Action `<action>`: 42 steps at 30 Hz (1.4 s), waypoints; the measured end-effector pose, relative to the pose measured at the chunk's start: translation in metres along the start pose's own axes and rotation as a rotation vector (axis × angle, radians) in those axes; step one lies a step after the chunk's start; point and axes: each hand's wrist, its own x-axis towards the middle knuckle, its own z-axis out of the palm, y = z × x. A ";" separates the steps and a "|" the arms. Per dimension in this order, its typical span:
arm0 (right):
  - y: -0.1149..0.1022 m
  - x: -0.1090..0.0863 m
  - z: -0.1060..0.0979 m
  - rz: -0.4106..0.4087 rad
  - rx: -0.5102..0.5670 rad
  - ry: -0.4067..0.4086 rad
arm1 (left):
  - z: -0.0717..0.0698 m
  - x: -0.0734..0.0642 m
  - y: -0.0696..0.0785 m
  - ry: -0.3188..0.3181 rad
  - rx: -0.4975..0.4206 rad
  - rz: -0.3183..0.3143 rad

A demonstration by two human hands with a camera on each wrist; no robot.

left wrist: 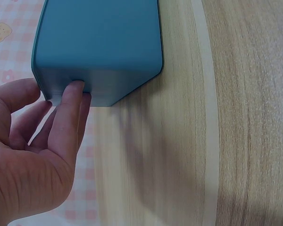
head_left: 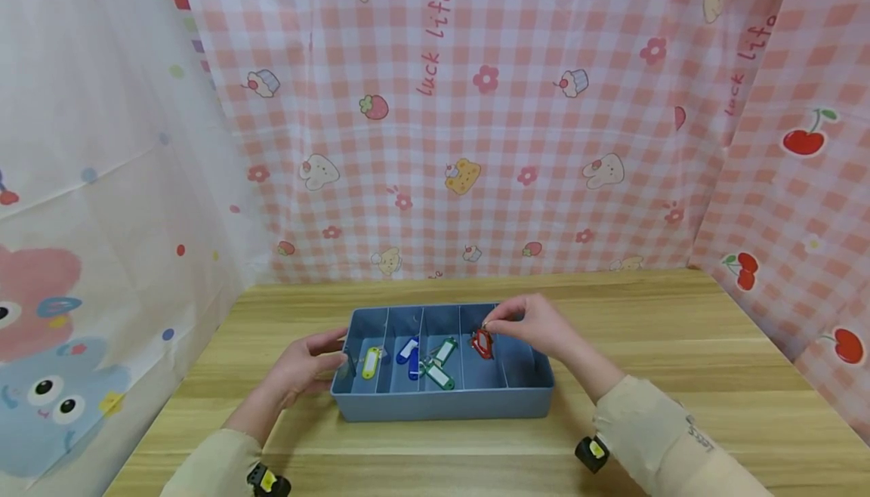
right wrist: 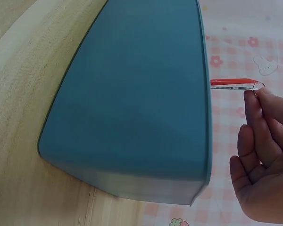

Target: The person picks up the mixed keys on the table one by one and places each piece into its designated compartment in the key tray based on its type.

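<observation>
A blue-grey divided box [head_left: 445, 406] lies lengthwise on the table. My right hand [head_left: 533, 321] pinches the metal ring of a red key tag [head_left: 482, 344] between thumb and forefinger, the tag hanging over the fourth compartment from the left. In the right wrist view a thin pale strip hangs beside the red tag [right wrist: 233, 81]; whether it is a second tag I cannot tell. My left hand [head_left: 303, 367] touches the box's left end wall, fingers fairly straight. Inside lie a yellow key tag [head_left: 370, 362], blue key tags [head_left: 413, 365] and green key tags [head_left: 438, 376], each colour in its own compartment.
Thin dividers [head_left: 461, 353] split the box crosswise. The wood-grain table [head_left: 435, 459] extends around it. Behind stands a pink checked cloth [head_left: 503, 127], with printed cloths at the left and right sides. Both wrists carry small black cameras [head_left: 592, 454].
</observation>
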 end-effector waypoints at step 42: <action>0.007 0.005 0.003 0.004 -0.035 -0.030 | 0.000 0.001 0.002 -0.003 0.005 -0.011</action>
